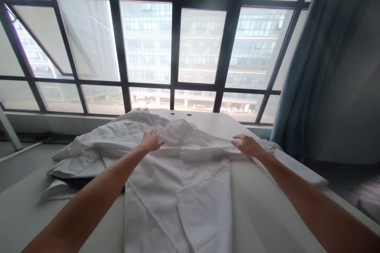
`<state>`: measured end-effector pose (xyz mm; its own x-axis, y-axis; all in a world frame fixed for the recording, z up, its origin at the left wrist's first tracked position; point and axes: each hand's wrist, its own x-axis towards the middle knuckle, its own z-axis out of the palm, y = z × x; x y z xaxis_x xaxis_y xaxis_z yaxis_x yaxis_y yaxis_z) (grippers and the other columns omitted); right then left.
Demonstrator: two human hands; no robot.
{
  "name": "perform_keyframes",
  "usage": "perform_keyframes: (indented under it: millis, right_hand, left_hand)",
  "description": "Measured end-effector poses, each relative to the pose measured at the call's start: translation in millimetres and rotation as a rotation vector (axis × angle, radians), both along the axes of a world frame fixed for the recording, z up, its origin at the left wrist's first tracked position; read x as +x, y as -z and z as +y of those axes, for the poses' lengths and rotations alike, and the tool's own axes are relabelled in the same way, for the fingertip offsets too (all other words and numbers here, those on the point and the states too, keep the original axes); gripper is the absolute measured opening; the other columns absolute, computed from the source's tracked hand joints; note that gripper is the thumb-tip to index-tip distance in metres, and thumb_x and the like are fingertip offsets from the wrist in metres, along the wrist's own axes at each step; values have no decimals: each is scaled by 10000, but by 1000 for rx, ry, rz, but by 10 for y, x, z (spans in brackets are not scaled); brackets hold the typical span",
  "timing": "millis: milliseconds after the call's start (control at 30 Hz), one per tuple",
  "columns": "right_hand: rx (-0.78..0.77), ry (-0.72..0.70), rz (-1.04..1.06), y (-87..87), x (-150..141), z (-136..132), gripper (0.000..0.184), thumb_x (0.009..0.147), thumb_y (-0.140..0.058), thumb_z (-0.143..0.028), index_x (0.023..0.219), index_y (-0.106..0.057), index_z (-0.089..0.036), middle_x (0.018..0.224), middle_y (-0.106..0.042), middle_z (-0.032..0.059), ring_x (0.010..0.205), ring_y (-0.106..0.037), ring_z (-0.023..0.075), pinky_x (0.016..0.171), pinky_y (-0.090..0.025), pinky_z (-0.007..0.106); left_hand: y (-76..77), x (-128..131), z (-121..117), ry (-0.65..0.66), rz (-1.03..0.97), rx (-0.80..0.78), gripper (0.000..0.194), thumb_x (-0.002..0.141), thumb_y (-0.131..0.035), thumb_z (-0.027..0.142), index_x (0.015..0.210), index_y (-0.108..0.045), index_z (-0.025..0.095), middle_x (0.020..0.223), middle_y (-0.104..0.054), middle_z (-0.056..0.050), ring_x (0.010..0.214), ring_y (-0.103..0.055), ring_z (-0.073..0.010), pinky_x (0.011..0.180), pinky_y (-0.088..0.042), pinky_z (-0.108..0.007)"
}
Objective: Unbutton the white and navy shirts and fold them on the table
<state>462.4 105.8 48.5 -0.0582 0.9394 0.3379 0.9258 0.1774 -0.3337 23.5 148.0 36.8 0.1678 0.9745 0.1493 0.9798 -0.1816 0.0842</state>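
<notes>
A white coat [181, 189] with long sleeves lies spread over the table, its lower part towards me and its collar area [179, 126] at the far side. My left hand [152, 140] rests on the coat's upper left part, palm down and fingers spread. Over the sleeve stretched out to the right [216, 145] is my right hand [247, 144], its fingers pointing left and looking apart. Whether its fingertips touch the cloth is hard to tell. Neither hand visibly grips anything.
More white garments [86, 164] lie heaped at the left, with dark cloth among them. A folded white cloth [299, 168] lies along the right side of the white table [255, 213]. Beyond are framed windows [175, 47] and a blue-grey curtain [303, 71].
</notes>
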Motion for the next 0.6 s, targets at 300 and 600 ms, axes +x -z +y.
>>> perform_keyframes:
  millis: [300, 600]
  right_hand:
    - [-282, -599, 22, 469, -1339, -894, 438, 811, -644, -392, 1183, -697, -168, 1136, -702, 127, 928, -663, 243, 862, -510, 342]
    - [-632, -559, 271, -1, -747, -1259, 185, 739, -634, -322, 745, -730, -165, 841, -706, 91, 822, -647, 221, 772, -503, 282]
  left_hand:
    - [121, -12, -1369, 654, -166, -235, 383, 836, -667, 511, 1070, -741, 217, 1022, -695, -81, 909, -653, -228, 812, -498, -281]
    - [-42, -625, -2185, 634, -274, -500, 52, 772, -687, 214, 800, -731, 210, 877, -684, -32, 834, -611, -191, 779, -460, -263]
